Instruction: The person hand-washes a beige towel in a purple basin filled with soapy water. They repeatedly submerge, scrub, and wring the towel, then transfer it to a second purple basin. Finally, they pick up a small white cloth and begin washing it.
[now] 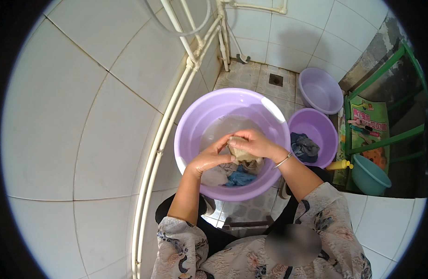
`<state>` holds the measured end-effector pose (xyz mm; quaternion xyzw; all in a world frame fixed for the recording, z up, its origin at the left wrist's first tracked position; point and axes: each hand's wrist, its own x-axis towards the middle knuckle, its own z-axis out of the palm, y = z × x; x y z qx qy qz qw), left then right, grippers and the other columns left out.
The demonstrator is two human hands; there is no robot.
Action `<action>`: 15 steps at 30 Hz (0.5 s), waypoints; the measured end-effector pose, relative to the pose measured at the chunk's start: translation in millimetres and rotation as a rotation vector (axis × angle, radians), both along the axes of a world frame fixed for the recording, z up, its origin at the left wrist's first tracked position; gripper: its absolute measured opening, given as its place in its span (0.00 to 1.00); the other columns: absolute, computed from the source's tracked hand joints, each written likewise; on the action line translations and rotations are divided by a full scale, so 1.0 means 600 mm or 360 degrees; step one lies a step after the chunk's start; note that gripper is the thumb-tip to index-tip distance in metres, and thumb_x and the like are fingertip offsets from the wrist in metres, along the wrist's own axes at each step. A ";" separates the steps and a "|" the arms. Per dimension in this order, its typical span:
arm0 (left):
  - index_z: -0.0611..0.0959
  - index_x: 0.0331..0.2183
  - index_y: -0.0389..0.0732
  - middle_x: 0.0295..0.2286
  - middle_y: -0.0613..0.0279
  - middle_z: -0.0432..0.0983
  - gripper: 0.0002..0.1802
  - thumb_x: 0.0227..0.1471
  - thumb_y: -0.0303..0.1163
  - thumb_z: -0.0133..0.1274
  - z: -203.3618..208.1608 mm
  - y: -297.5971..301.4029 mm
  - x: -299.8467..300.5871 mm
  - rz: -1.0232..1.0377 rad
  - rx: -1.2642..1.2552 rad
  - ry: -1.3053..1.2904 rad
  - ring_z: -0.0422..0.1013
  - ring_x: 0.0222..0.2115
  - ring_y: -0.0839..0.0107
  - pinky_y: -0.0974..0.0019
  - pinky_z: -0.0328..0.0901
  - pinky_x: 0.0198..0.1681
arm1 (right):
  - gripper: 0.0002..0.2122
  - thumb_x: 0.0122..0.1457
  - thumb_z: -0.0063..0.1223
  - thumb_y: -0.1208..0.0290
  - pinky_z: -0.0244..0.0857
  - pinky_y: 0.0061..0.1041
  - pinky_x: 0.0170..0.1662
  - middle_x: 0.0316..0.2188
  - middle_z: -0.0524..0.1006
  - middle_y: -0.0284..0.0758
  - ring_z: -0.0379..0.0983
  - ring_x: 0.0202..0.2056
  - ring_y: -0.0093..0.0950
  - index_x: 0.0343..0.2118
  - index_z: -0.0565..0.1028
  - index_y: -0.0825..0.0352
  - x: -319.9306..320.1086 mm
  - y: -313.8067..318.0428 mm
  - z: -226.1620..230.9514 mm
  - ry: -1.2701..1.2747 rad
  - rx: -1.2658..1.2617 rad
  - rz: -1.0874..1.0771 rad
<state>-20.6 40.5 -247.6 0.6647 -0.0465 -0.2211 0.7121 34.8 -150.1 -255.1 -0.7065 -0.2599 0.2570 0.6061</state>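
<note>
Fingers (223, 141) of the left hand (210, 157) and right hand (256, 142) are holding a beige cloth (241, 154) — curled nearly closed, pinning it between them — mid-frame, over the large purple basin (189, 120), probably so drips are landing inside. Both forearms (184, 201) are slanting inward from the lower edge, the right hand arching over the top. Blue cloth (241, 179) is lying just below; dark cloth (305, 148) is resting in a smaller basin (324, 132), right of centre.

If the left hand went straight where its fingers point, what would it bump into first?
Most likely the crumpled beige fabric cloth, which the left hand seems to be touching. The bare right hand comes right after, though depth is hard to judge from this one view.
</note>
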 end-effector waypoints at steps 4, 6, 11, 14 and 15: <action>0.68 0.50 0.34 0.44 0.56 0.69 0.32 0.39 0.27 0.54 -0.030 0.007 0.022 -0.0037 0.0282 0.0037 0.66 0.44 0.70 0.69 0.58 0.51 | 0.15 0.54 0.56 0.64 0.63 0.20 0.41 0.32 0.73 0.32 0.68 0.36 0.19 0.38 0.71 0.70 0.028 -0.022 0.029 0.0147 -0.0077 0.0006; 0.69 0.48 0.34 0.41 0.55 0.70 0.30 0.38 0.25 0.52 -0.033 -0.001 0.025 0.0281 -0.0103 0.0103 0.68 0.41 0.68 0.69 0.61 0.48 | 0.19 0.52 0.58 0.67 0.63 0.20 0.43 0.36 0.72 0.32 0.67 0.40 0.20 0.44 0.68 0.69 0.028 -0.031 0.016 0.0078 0.0043 0.0042; 0.74 0.41 0.33 0.37 0.51 0.72 0.24 0.37 0.31 0.48 -0.004 0.008 0.025 0.0851 -0.1098 0.0291 0.69 0.39 0.59 0.59 0.64 0.45 | 0.29 0.46 0.61 0.64 0.63 0.25 0.44 0.38 0.74 0.45 0.72 0.38 0.35 0.51 0.64 0.67 -0.005 -0.021 -0.062 -0.0573 -0.0457 -0.0063; 0.76 0.39 0.34 0.36 0.50 0.74 0.23 0.45 0.42 0.49 0.018 0.032 0.024 0.0975 -0.1278 0.0220 0.70 0.38 0.56 0.56 0.65 0.44 | 0.20 0.50 0.57 0.66 0.65 0.26 0.38 0.29 0.76 0.44 0.73 0.30 0.33 0.44 0.69 0.70 -0.002 -0.014 -0.080 -0.0057 -0.0395 -0.0015; 0.77 0.38 0.36 0.36 0.52 0.75 0.24 0.49 0.47 0.48 0.030 0.031 0.025 0.1107 -0.1176 0.0163 0.71 0.37 0.58 0.56 0.65 0.43 | 0.14 0.53 0.53 0.67 0.64 0.28 0.33 0.24 0.76 0.41 0.72 0.26 0.32 0.39 0.72 0.72 0.001 -0.016 -0.081 -0.0243 -0.0348 -0.0102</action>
